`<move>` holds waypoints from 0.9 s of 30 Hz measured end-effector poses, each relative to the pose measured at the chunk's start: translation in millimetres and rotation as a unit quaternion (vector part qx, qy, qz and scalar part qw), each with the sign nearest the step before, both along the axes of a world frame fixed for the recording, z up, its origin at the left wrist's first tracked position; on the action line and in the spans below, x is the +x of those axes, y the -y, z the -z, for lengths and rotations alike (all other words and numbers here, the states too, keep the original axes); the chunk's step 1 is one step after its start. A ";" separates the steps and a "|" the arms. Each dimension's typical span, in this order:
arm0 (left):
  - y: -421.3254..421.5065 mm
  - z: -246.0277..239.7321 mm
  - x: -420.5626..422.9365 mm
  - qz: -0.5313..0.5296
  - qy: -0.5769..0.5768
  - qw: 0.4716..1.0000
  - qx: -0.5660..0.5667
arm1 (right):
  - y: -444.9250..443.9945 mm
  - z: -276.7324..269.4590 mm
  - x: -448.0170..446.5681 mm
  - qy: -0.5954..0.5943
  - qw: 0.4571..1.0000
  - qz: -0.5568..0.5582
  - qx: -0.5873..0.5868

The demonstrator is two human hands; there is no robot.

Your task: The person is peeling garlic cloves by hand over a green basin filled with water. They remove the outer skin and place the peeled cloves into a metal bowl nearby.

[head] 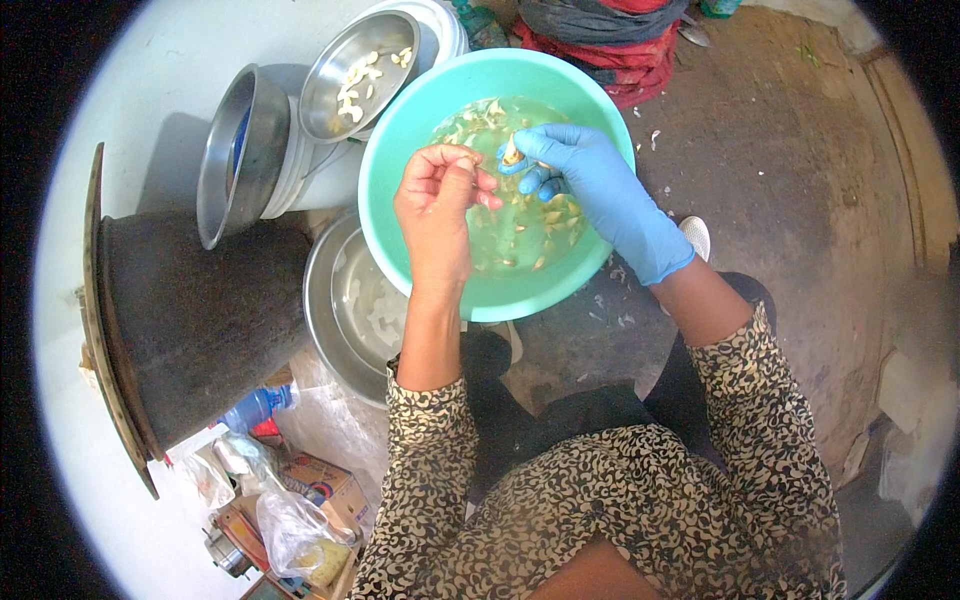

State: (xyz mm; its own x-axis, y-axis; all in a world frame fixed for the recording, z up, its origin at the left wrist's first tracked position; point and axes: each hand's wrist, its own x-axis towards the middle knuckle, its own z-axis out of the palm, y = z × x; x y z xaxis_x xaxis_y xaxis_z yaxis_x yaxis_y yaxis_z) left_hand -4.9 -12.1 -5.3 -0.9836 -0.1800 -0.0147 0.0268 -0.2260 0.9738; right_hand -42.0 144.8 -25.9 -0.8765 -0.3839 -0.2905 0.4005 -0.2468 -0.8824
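Note:
A large mint-green plastic basin (385,225) stands before me, holding water with garlic cloves and loose skins (559,217) in it. Over it, my right hand (577,169), in a blue disposable glove, pinches a garlic clove (512,154) between thumb and fingers; some brownish skin clings to the clove. My bare left hand (442,191) is just left of the clove, apart from it, with thumb and forefinger pressed together. Whether a scrap of skin sits between those fingertips is too small to tell.
Beyond the basin's left side, a steel bowl (322,112) of peeled cloves rests on a white bucket (442,30). Another steel bowl (259,161) is further left, near a large dark vat (202,315). A steel basin (337,300) is partly under the green one. Skins litter the floor (765,150).

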 end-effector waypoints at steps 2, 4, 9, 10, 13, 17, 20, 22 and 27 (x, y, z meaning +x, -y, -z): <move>-4.7 0.2 0.3 -0.007 -0.014 0.998 -0.054 | -0.6 -2.2 1.3 -0.003 1.000 0.000 0.009; -8.9 -0.9 3.9 0.013 -0.014 0.995 -0.094 | 1.2 -2.9 2.0 -0.014 0.999 -0.007 0.032; -6.2 6.9 4.4 0.017 0.000 0.995 -0.100 | -0.1 -1.0 0.4 -0.024 0.999 -0.016 0.036; -4.1 6.6 3.9 0.016 0.005 0.997 -0.074 | 0.6 -1.1 0.9 -0.035 0.999 -0.009 0.029; 0.6 5.0 2.3 0.018 0.012 0.999 -0.033 | 3.4 -2.0 3.1 -0.060 0.998 0.002 0.022; -0.4 3.4 3.0 0.001 0.016 0.996 -0.086 | 2.7 -3.7 2.4 -0.068 0.997 -0.009 0.033; -1.6 0.6 3.6 -0.009 0.011 0.991 -0.135 | 2.8 -4.1 3.7 -0.077 0.997 -0.011 0.026; -3.5 -6.4 3.8 -0.013 0.027 0.989 -0.147 | 4.1 -3.8 4.1 -0.107 0.994 -0.002 0.032; 0.6 -10.4 4.4 -0.002 0.060 0.992 -0.107 | 8.8 9.2 4.3 -0.261 0.956 0.027 0.129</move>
